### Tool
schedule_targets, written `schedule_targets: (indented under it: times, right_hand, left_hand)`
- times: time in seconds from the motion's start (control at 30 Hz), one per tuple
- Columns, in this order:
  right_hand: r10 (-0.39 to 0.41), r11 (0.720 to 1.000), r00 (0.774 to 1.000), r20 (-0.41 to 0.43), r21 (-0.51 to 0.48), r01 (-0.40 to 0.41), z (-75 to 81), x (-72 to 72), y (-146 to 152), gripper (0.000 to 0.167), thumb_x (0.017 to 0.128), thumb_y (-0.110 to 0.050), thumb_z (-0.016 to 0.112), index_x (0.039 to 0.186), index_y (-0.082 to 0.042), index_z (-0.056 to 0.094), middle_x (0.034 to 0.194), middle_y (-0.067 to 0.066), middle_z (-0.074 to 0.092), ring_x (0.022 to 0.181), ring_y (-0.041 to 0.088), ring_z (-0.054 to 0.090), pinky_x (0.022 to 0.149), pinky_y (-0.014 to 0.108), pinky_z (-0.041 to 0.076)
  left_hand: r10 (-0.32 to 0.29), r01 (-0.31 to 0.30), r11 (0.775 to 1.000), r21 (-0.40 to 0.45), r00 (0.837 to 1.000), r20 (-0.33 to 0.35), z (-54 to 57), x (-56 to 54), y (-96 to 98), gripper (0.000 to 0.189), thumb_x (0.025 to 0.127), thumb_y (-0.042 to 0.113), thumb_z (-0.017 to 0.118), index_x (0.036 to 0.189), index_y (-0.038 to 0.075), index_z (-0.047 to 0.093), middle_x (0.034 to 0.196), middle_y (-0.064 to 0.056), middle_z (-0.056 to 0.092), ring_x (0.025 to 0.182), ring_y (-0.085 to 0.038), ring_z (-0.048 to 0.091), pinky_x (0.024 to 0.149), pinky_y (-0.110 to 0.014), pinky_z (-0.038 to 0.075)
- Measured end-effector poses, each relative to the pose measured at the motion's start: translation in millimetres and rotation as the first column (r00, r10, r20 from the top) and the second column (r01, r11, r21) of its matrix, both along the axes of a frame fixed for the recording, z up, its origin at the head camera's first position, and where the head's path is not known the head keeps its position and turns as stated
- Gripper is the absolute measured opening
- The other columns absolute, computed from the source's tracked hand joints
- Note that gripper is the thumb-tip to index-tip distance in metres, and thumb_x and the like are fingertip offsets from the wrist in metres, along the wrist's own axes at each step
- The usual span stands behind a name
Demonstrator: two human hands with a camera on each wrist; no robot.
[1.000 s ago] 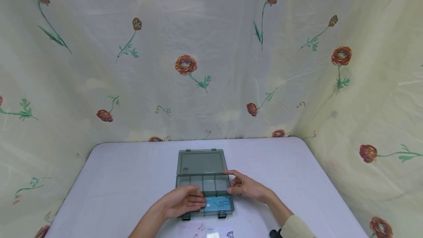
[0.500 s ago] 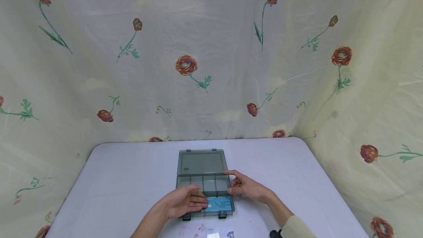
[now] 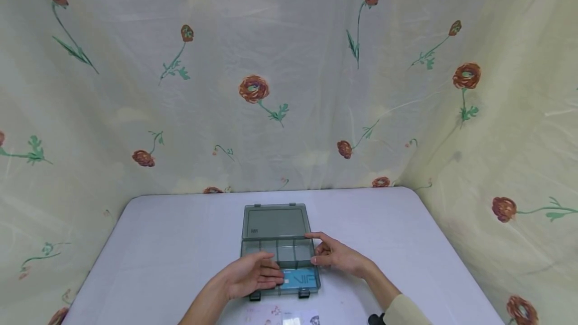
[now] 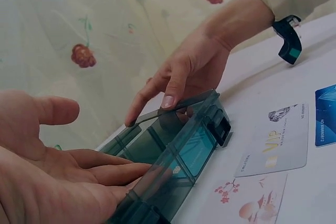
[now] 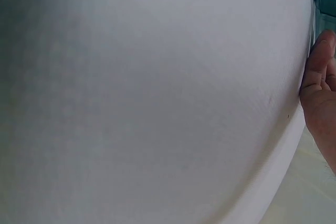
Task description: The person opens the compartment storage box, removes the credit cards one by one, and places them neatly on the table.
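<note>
A translucent grey-green compartment box (image 3: 261,248) stands on the table with its lid (image 3: 276,222) laid back. Within its front compartment lies a blue card (image 3: 300,279) with large lettering. My left hand (image 3: 247,276) reaches in over the front left of the box, its fingers extended and the fingertips at the card's left end. At the box's right wall, my right hand (image 3: 339,256) holds the rim: index finger stretched along it, thumb over it, the other fingers curled outside. The left wrist view shows the card (image 4: 194,153) through the clear front wall.
In front of the box, a grey VIP card (image 4: 278,142), a pink flowered card (image 4: 249,200) and a dark blue card (image 4: 326,116) lie on the white table (image 3: 180,245). Black latches (image 3: 304,293) stick out from the box's front. A flowered curtain (image 3: 289,154) surrounds the table.
My left fingertips have shifted very slightly right over the blue card's left end. The right hand and the box stay in place.
</note>
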State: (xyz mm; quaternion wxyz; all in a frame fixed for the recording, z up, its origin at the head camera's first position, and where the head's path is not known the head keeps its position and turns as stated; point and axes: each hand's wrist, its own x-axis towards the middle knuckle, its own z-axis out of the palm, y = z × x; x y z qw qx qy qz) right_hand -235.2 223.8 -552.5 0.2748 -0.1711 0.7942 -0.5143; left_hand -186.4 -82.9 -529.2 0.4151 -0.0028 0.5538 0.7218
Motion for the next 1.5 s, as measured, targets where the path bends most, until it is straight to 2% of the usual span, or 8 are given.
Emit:
schedule_targets:
  times: [0.33,0.53,0.8,1.0,1.1,1.3,1.5]
  right_hand:
    - [-0.017,1.0,1.0,0.01,0.002,0.017,-2.6,-1.1,1,0.068,0.094,-0.032,0.072,0.153,-0.025,0.039,0.103,0.009,0.057,0.084,0.02,0.052,0.073,0.033,0.047]
    - [-0.02,1.0,1.0,0.013,0.005,0.02,-1.5,-0.8,1,0.068,0.094,-0.031,0.072,0.153,-0.025,0.039,0.103,0.01,0.058,0.085,0.02,0.053,0.073,0.033,0.048]
    - [-0.015,1.0,1.0,0.009,0.0,0.015,2.0,1.7,0,0.067,0.095,-0.027,0.071,0.153,-0.022,0.038,0.103,0.01,0.058,0.085,0.019,0.053,0.073,0.033,0.047]
    - [-0.009,1.0,1.0,0.001,-0.018,0.009,3.6,2.9,-1,0.067,0.096,-0.025,0.071,0.154,-0.02,0.038,0.102,0.01,0.057,0.083,0.019,0.053,0.072,0.033,0.047]
    - [-0.008,1.0,1.0,0.0,-0.021,0.008,3.3,2.8,-1,0.067,0.096,-0.025,0.071,0.154,-0.02,0.038,0.102,0.01,0.057,0.083,0.019,0.052,0.072,0.033,0.047]
    - [-0.008,1.0,1.0,0.004,-0.024,0.008,3.2,2.0,0,0.067,0.096,-0.025,0.07,0.154,-0.02,0.038,0.101,0.011,0.056,0.083,0.019,0.052,0.071,0.033,0.047]
    - [0.003,0.999,1.0,0.028,-0.036,-0.002,0.5,-1.2,1,0.067,0.095,-0.026,0.071,0.154,-0.021,0.037,0.097,0.007,0.06,0.081,0.017,0.053,0.073,0.032,0.047]
  left_hand:
    - [-0.015,0.015,1.0,-0.003,1.0,-0.006,1.6,1.5,-5.0,0.077,0.102,0.043,0.054,0.142,-0.02,0.036,0.136,-0.03,0.056,0.131,-0.042,0.053,0.114,-0.049,0.039]
    - [-0.035,0.035,0.999,0.004,0.999,-0.009,1.2,1.1,-7.1,0.077,0.103,0.044,0.053,0.143,-0.02,0.036,0.138,-0.031,0.054,0.132,-0.042,0.052,0.114,-0.05,0.038]
    - [0.019,-0.022,0.994,0.109,0.999,0.033,-2.5,3.6,-6.3,0.072,0.104,0.037,0.053,0.143,-0.02,0.034,0.137,-0.031,0.055,0.129,-0.041,0.055,0.114,-0.049,0.04]
    - [0.032,-0.037,0.991,0.131,0.999,0.044,-3.7,3.9,-5.6,0.07,0.103,0.036,0.055,0.142,-0.02,0.035,0.136,-0.031,0.055,0.127,-0.038,0.058,0.113,-0.048,0.041]
    - [0.018,-0.022,0.991,0.13,0.999,0.034,-3.3,3.8,-4.8,0.073,0.103,0.037,0.055,0.143,-0.02,0.034,0.138,-0.032,0.053,0.127,-0.037,0.058,0.113,-0.048,0.041]
    - [-0.056,0.056,0.991,0.12,0.998,-0.01,-2.4,2.5,-1.0,0.076,0.103,0.042,0.054,0.144,-0.019,0.035,0.141,-0.029,0.053,0.13,-0.036,0.055,0.114,-0.047,0.04]
    - [-0.057,0.058,0.994,0.097,0.998,-0.02,-1.2,2.1,5.9,0.075,0.104,0.042,0.053,0.145,-0.018,0.035,0.141,-0.027,0.053,0.131,-0.037,0.054,0.114,-0.047,0.04]
